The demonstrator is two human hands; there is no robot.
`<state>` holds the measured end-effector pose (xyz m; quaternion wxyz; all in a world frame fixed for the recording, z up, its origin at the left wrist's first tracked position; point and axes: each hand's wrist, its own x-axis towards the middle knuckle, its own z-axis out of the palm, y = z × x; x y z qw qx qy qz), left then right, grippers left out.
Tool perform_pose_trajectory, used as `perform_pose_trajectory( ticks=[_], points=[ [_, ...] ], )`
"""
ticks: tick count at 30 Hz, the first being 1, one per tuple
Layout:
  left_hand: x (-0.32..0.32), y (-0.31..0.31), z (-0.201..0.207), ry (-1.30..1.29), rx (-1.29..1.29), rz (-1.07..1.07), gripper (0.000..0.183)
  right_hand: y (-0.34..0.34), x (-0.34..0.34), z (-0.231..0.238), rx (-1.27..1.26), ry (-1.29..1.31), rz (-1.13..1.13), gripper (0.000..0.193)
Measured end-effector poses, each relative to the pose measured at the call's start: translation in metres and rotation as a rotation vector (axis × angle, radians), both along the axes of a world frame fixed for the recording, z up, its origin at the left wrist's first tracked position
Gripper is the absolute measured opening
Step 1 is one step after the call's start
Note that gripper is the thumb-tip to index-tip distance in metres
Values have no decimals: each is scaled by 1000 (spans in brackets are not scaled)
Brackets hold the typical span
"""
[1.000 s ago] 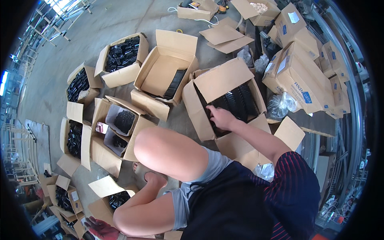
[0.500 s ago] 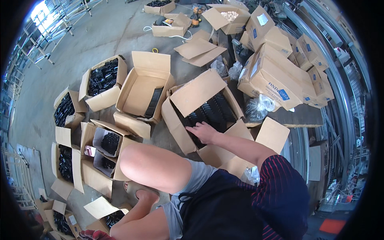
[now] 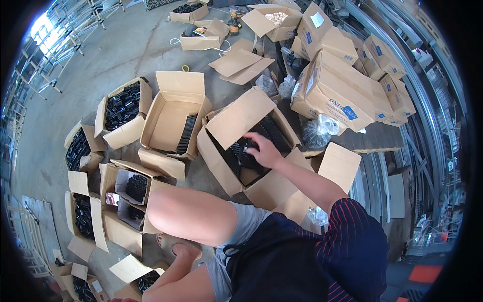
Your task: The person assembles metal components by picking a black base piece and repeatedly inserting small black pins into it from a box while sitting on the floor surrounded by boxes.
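Note:
My bare right hand [image 3: 266,151] is inside an open cardboard box [image 3: 220,168], its thumb and fingers curled round some black parts [image 3: 245,147]. Rows of slim black parts [image 3: 272,132] fill the box's far side, partly covered by a raised flap [image 3: 243,117]. Brown cardboard bottom shows at the near end of the box. Of my left hand, only a sliver of red glove [image 3: 123,300] shows at the lower edge; its fingers are hidden.
Left of that box, another open box [image 3: 163,121] has one row of black parts [image 3: 187,134] along its right side. Boxes of loose black pieces [image 3: 122,106] stand further left. Large cartons [image 3: 332,93] and plastic bags [image 3: 320,132] sit at the right, beside long metal profiles [image 3: 417,85].
My right hand has shifted slightly up and right within the box, its fingers more curled round parts. More bare cardboard shows at the near end. The red glove has sunk almost out of view.

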<state>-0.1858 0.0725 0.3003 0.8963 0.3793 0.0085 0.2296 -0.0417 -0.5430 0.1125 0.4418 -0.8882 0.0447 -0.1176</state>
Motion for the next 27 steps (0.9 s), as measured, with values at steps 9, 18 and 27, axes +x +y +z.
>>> perform_pose_trajectory(
  ticks=[9,18,27],
  points=[
    [-6,0,-2,19,-19,100,25,12,-7,-30,-504,349,-58,47],
    [-19,10,-12,-5,-61,31,30,42,-28,-32,-659,219,-170,56],
    [-33,44,-36,-111,-188,-108,37,77,-31,-41,-693,76,-126,61]
  ],
)
